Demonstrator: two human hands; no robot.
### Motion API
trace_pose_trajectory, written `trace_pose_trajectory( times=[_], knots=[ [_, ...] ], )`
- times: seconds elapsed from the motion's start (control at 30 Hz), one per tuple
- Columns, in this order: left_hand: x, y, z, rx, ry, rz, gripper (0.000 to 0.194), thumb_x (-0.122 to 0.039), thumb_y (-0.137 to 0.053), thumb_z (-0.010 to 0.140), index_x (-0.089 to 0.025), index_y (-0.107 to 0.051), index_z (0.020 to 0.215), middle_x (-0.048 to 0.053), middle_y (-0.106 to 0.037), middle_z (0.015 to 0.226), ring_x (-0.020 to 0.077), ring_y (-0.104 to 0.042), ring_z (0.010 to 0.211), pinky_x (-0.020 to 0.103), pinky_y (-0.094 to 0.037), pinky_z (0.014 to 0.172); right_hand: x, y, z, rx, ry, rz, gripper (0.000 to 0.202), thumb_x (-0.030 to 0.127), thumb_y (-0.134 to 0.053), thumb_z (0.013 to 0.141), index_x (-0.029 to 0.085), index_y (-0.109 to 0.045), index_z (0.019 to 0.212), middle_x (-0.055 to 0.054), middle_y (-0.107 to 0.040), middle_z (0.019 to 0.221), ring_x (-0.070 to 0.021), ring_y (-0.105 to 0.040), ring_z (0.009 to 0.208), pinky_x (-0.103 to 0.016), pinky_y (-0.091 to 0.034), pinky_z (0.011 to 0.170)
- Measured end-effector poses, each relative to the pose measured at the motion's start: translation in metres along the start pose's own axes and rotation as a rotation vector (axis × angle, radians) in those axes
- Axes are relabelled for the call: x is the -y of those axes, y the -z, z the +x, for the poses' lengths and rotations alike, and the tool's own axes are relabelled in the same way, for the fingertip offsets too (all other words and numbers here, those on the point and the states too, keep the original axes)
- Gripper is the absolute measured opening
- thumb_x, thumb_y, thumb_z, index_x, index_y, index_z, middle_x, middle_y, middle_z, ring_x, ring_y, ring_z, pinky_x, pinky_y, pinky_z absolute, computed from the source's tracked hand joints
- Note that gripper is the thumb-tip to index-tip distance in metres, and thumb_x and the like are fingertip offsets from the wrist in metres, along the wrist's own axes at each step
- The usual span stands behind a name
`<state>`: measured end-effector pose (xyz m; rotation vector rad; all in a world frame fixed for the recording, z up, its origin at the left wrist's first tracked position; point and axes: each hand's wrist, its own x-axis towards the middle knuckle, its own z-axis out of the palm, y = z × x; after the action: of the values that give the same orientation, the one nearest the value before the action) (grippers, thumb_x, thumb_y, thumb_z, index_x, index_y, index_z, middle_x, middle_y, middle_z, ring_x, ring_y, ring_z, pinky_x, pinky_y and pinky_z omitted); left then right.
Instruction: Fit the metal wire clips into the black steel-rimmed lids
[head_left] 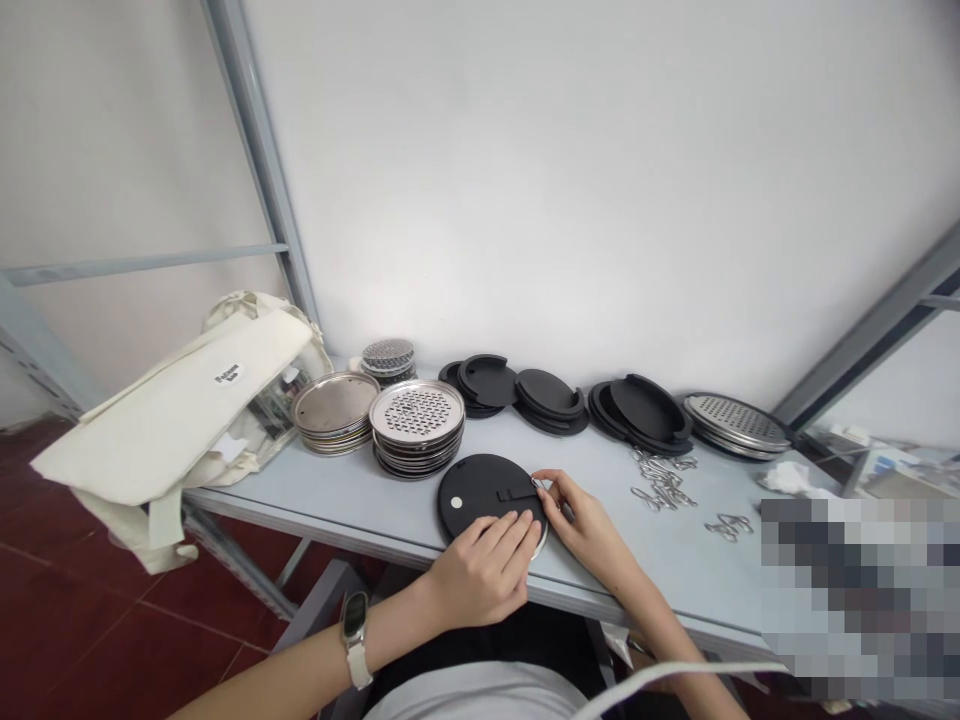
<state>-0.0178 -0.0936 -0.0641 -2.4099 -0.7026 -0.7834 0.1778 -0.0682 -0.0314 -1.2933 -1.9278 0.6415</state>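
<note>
Resting the flattened left hand (487,567) on a black disc (476,482) over the table (592,465); pinching a small metal clip (537,482) at its edge with the right hand (576,517).

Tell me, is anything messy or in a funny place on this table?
The cream bag looks askew: it sprawls over the left edge of the table. The metal clips look untidy too, lying in a loose jumble with a few apart. Nothing looks clearly broken.

A cream bag (172,410) with a printed label (229,374) overhangs the table (330,495) edge — near a grey metal post (259,140). Red floor tiles (90,630) show below.
</note>
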Motion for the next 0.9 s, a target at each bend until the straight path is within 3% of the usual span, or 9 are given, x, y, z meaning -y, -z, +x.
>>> trace_pose_trajectory(
  times=[0.9],
  knots=[
    [0.0003,0.0010,0.0004,-0.001,0.003,-0.016,0.046,-0.026,-0.040,0.087,-0.009,-0.052,0.129,0.009,-0.051,0.134,0.0205,-0.051,0.117,0.030,-0.041,0.092,0.0016,0.0011,-0.0010,0.000,0.015,-0.036,0.025,0.034,-0.035,0.095,0.018,-0.045,0.111,0.004,-0.045,0.065,-0.0142,-0.046,0.057,-0.026,-0.039,0.057]
  ],
)
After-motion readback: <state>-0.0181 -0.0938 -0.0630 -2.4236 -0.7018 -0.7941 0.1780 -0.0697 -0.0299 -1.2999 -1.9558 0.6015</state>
